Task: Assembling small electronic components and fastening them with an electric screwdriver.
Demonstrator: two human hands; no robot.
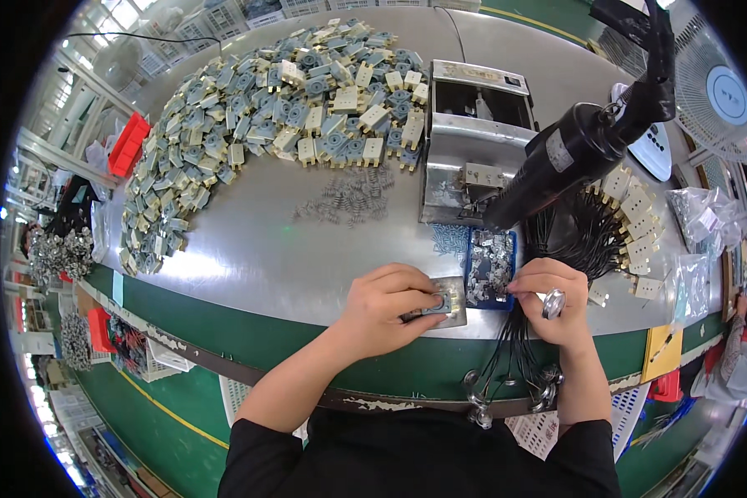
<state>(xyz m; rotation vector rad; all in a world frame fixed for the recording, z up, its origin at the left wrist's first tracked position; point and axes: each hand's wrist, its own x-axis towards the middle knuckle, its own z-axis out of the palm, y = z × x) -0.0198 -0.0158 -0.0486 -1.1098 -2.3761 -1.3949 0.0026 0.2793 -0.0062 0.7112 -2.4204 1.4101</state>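
Observation:
My left hand [390, 303] is closed on a small grey plastic housing [441, 302], held at a flat metal block [456, 292] on the steel table. My right hand [554, 300] has its fingers pinched together at the right edge of a blue tray [514, 249]. A shiny round metal fitting [554, 304] sits within that hand; anything between its fingertips is too small to make out. Inside the tray lie many small metal parts [490, 270]. Black cables [519, 332] run down beside the right hand to shiny round metal ends [481, 398] hanging over the table edge.
A big heap of grey and cream housings [307, 91] covers the far left of the table, with loose springs [353, 197] in front. Blue screws [450, 239] lie beside the tray. Behind stand a metal machine [481, 133] and a black cylinder [556, 162] on an arm. Cabled housings [635, 220] lie right.

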